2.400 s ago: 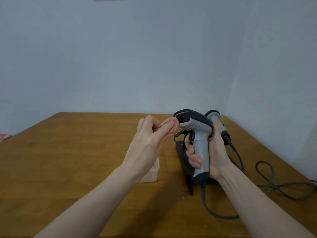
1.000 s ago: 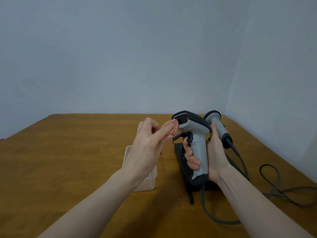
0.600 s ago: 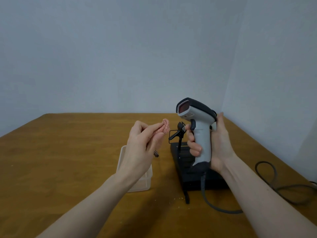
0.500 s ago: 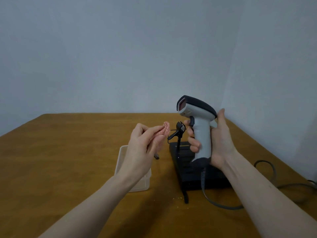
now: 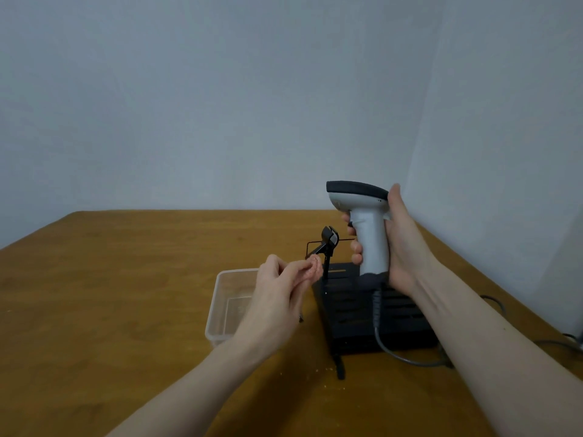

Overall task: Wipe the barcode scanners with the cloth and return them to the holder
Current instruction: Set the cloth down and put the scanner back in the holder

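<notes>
My right hand [image 5: 400, 247] grips the handle of a grey and black barcode scanner [image 5: 366, 222], held upright above the black holder [image 5: 372, 320]. The scanner's head points left and its cable [image 5: 394, 351] drops down over the holder. My left hand [image 5: 277, 298] pinches a small pink cloth [image 5: 314, 269] between the fingertips, left of the scanner and apart from it, close to the holder's black clip arm [image 5: 328, 244]. No second scanner shows in this view.
A clear plastic container [image 5: 227, 304] sits on the wooden table [image 5: 126, 294] just left of the holder, partly behind my left hand. More grey cable [image 5: 555, 342] lies at the table's right edge, near the right wall.
The cloth came off the scanner's front window and my left hand dropped lower. My right hand lifted the scanner and turned it so its window faces away. The second scanner is out of sight.
</notes>
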